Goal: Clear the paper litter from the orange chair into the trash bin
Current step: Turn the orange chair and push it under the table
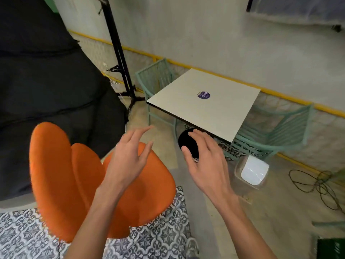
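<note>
Left hand (128,157) hung over the far edge of the orange chair (61,174) seat in the head view, its fingers spread and relaxed, holding nothing. Right hand (203,161) was likewise spread and empty, out past the seat's right edge. Its fingertips lay in front of a black round thing (186,140) under the near edge of the desk (214,105).

No paper litter showed on the bare part of the seat; whether any lay beneath the left forearm could not be told. The trash bin (253,171), clear-walled with a white liner, stood on the floor near the desk's nearest corner.

Paper scraps would likely be light, soft and crushable. A loose pinch or a whole-hand scoop should do, with drifting the main risk on the way across.
</note>
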A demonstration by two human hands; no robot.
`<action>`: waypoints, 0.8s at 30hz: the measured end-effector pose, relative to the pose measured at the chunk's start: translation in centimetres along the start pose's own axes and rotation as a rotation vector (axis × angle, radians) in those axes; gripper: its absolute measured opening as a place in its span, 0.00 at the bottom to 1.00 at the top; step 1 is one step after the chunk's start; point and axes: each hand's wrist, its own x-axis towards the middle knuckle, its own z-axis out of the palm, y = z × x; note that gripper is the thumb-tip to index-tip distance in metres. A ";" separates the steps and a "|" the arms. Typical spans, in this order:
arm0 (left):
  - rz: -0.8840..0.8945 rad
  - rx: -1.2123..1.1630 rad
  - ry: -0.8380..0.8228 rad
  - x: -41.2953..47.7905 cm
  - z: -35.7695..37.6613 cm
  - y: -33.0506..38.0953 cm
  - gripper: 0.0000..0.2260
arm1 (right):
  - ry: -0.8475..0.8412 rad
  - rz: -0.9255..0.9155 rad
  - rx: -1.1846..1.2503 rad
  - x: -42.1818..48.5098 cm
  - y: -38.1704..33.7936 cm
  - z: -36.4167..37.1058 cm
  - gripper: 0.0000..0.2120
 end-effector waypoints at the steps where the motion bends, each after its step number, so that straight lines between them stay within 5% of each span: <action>1: -0.010 0.012 0.011 -0.5 -1.4 -0.6 0.21 | -0.006 -0.024 0.008 0.1 -1.2 0.2 0.24; 13: -0.192 0.069 0.162 -4.2 -8.6 -8.3 0.22 | -0.106 -0.200 0.098 2.7 -10.6 6.0 0.23; 24: -0.161 0.089 0.098 -3.6 -13.5 -19.2 0.17 | -0.114 -0.162 0.093 2.6 -19.7 13.1 0.24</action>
